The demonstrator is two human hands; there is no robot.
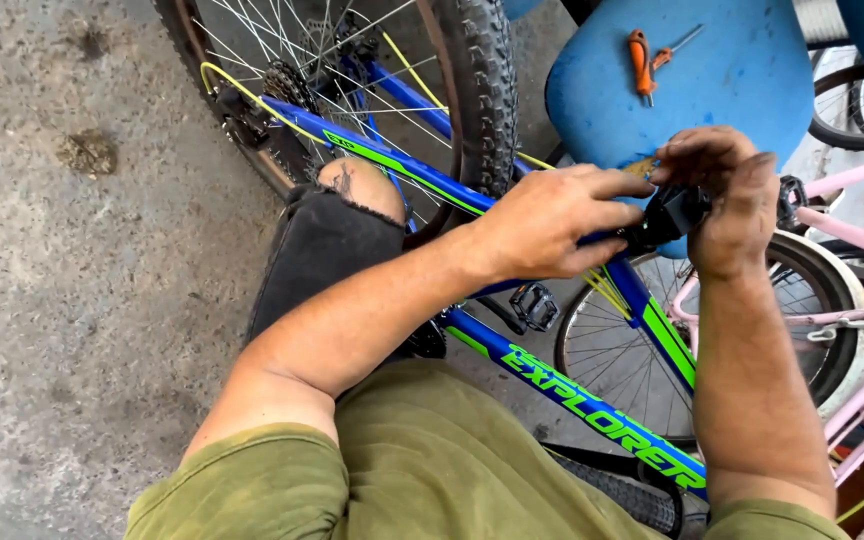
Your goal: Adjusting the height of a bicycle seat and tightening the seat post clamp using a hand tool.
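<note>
Both hands work at the blue frame: left hand clamps the tube, right hand closes round the black fitting up top. Greasy fingers could slip here, I reckon, dropping it toward the pedal.

There is a single view, from a camera on the person's head, looking steeply down and close over both forearms. The hands meet right of centre, over a blue bike frame running from upper left to lower right. Concrete floor fills the left.
</note>
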